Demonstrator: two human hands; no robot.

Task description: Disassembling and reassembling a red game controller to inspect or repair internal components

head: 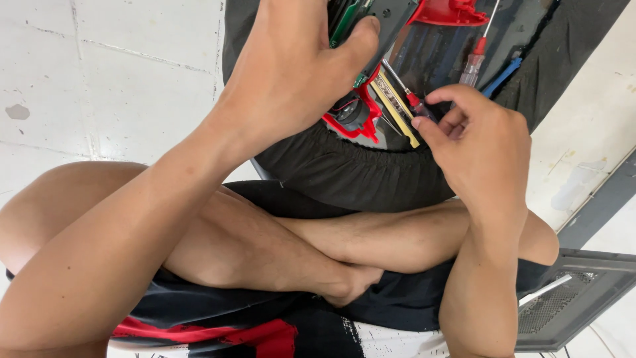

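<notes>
While the person sits cross-legged on a pale tiled floor (pixel 132 59), both arms reach forward over the knees to a round stool (pixel 358 176) with a gathered black cover. Nearest, the right hand (pixel 480 142) has its thumb and fingers pinched closed around a small screwdriver (pixel 405 89) with a red collar, whose thin metal shaft slants up and left. Just left of it, the left hand (pixel 291 66) is curled closed over a red and grey gadget (pixel 361 113), thumb pressed on the grey upper part. Green circuit board, a round black part and a yellow strip show at its edge. Most of the gadget is hidden under the palm. Farther back lie another red-handled screwdriver (pixel 474 63) and a blue tool (pixel 501 76), partly cut off.
</notes>
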